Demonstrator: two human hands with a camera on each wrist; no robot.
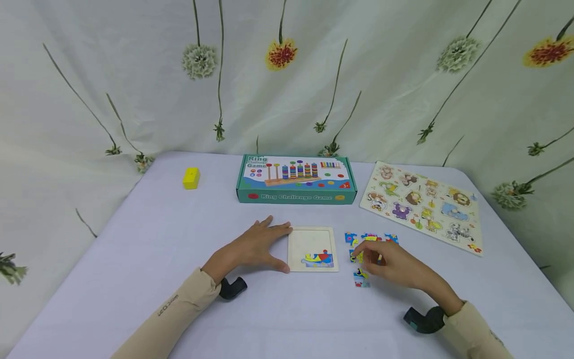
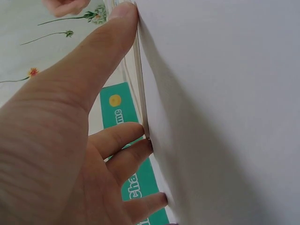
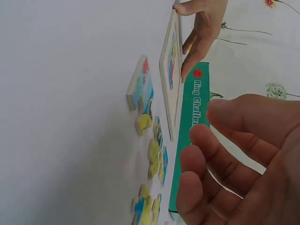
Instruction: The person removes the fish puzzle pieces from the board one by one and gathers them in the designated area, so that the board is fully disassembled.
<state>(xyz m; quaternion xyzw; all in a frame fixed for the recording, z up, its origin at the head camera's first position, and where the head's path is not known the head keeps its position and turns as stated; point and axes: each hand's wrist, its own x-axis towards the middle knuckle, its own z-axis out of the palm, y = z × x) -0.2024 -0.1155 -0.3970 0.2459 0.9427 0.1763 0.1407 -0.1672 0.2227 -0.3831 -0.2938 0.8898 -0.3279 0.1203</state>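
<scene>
My left hand (image 1: 257, 247) rests at the left side of a square wooden puzzle tray (image 1: 309, 238), its thumb and fingertips touching the tray's edge. Inside the tray, some colourful jigsaw pieces (image 1: 319, 260) lie joined at the bottom right. Just right of the tray my right hand (image 1: 391, 259) hovers over several loose jigsaw pieces, partly covering them. Its fingers are loosely bent, and the right wrist view shows nothing between thumb and fingertips. One loose piece (image 3: 143, 86) with a red and blue picture lies nearest the tray's front.
A green and white Ring Challenge Game box (image 1: 296, 197) stands behind the tray. At the back right lies an animal puzzle board (image 1: 421, 204). A yellow block (image 1: 191, 178) sits at the back left. Behind the white-covered table hangs a flowered cloth (image 1: 385, 85).
</scene>
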